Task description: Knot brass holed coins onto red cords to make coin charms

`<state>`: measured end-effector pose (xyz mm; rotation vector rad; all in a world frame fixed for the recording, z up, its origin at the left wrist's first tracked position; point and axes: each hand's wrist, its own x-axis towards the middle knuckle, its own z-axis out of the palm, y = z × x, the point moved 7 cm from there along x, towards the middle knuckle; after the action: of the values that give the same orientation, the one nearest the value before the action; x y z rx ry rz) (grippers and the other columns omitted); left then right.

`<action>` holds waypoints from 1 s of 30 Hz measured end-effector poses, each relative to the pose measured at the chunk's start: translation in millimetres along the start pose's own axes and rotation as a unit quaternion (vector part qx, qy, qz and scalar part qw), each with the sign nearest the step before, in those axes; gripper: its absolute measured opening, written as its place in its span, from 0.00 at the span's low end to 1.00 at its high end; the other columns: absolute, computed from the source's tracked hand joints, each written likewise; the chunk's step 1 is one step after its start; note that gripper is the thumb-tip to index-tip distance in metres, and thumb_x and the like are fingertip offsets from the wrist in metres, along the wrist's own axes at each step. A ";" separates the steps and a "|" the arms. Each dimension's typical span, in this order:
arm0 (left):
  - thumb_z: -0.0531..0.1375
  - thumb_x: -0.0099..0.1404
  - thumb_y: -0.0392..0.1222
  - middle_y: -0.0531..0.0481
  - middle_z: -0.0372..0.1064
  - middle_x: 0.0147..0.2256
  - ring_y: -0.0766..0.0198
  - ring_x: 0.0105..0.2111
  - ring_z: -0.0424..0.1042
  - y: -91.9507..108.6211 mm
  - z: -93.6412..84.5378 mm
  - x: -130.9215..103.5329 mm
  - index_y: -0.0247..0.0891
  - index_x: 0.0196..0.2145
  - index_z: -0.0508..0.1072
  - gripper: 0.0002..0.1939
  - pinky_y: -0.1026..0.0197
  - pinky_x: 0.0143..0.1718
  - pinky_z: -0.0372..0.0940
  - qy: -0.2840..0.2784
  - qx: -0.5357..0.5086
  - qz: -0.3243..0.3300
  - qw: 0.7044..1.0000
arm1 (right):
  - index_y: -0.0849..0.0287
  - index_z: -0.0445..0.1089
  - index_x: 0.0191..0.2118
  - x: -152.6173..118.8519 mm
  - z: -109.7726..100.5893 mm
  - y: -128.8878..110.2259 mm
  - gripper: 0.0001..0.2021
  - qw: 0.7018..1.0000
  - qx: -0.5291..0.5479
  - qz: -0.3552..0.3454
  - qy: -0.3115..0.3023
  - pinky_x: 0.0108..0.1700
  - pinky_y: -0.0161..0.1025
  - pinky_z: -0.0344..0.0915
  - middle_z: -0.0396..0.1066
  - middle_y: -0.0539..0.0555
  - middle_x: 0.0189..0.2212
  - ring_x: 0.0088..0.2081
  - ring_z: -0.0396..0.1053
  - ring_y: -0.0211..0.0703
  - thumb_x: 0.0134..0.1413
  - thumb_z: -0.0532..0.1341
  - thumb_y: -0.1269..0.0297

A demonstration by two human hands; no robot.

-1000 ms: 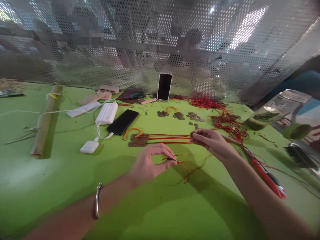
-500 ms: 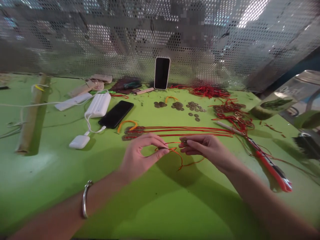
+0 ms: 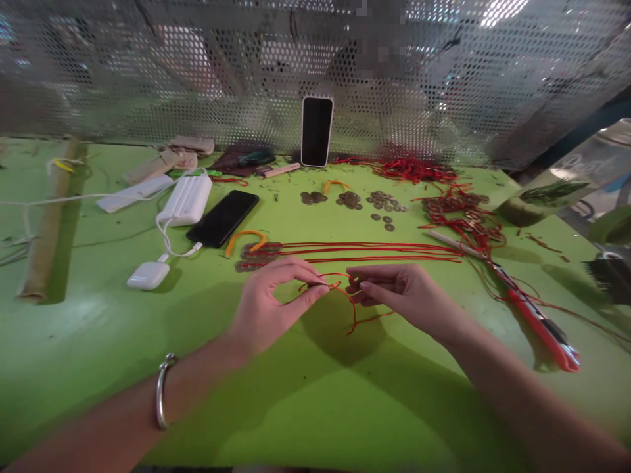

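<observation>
Between thumb and fingertips, my left hand (image 3: 276,305) pinches a thin red cord (image 3: 353,312), which loops out from the grip and hangs down in a curl over the table. My right hand (image 3: 399,289) has its thumb and fingers closed around the same cord, a short way to the right. Whether a coin is also in either grip is hidden by the fingers. Just behind my hands lie several straight red cords (image 3: 369,248), side by side, their left ends on a cluster of holed coins (image 3: 249,266). An orange cord piece (image 3: 246,235) curves beside that cluster.
Behind are piles of holed coins (image 3: 349,200) and a red cord heap (image 3: 411,169). A red utility knife (image 3: 542,328) lies at right, near a glass jar (image 3: 557,190). Left are a black phone (image 3: 224,220), a white power bank (image 3: 186,199) and a bamboo tube (image 3: 44,243). Another phone (image 3: 317,131) stands upright.
My right hand's fingertips have shifted slightly along the cord toward my left hand. My left hand keeps its pinch. The whole view has tilted a little.
</observation>
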<state>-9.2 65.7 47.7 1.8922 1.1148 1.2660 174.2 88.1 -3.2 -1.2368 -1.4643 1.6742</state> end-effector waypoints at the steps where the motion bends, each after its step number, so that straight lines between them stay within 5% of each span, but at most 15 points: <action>1: 0.65 0.58 0.35 0.51 0.74 0.31 0.63 0.34 0.73 0.6 -0.5 0.0 0.39 0.29 0.75 0.02 0.59 0.39 0.69 0.004 0.001 0.003 1.000 | 0.54 0.74 0.47 0.0 0.1 0.2 0.17 1.000 -0.004 -0.001 -0.001 0.47 0.46 0.74 0.77 0.54 0.39 0.38 0.76 0.44 0.49 0.66 0.59; 14: 0.65 0.58 0.36 0.50 0.75 0.31 0.64 0.33 0.73 0.1 8.0 -3.5 0.38 0.30 0.76 0.01 0.61 0.38 0.69 -0.021 0.060 0.010 0.998 | 0.55 0.73 0.49 -3.0 7.7 -1.1 0.18 1.000 -0.012 -0.018 -0.012 0.47 0.45 0.74 0.77 0.54 0.37 0.38 0.76 0.43 0.52 0.64 0.57; 23: 0.65 0.58 0.36 0.49 0.76 0.35 0.62 0.37 0.73 1.0 20.1 -6.8 0.39 0.30 0.77 0.01 0.59 0.41 0.67 -0.090 0.048 -0.008 0.995 | 0.54 0.75 0.45 -7.3 16.5 -6.0 0.14 0.993 -0.094 -0.065 -0.021 0.45 0.43 0.73 0.77 0.54 0.35 0.37 0.75 0.44 0.56 0.60 0.57; 26: 0.65 0.59 0.37 0.48 0.75 0.42 0.60 0.44 0.72 -2.6 12.6 -4.5 0.39 0.30 0.77 0.00 0.55 0.49 0.64 -0.065 0.038 -0.031 0.997 | 0.54 0.76 0.41 -5.7 7.2 -12.1 0.11 0.982 -0.150 -0.111 0.020 0.45 0.43 0.72 0.76 0.54 0.37 0.40 0.74 0.44 0.56 0.60 0.57; 30: 0.66 0.58 0.39 0.48 0.73 0.44 0.60 0.47 0.70 -12.7 1.0 -0.4 0.40 0.29 0.76 0.02 0.53 0.53 0.62 -0.016 -0.018 -0.061 0.998 | 0.52 0.75 0.36 -13.1 -13.7 -38.8 0.08 0.939 -0.220 -0.232 0.126 0.53 0.48 0.66 0.67 0.54 0.52 0.54 0.65 0.49 0.56 0.60 0.58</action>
<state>-12.4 71.2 36.6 1.7849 1.1645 1.1758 186.3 90.8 38.2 -1.1519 -1.8454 0.8712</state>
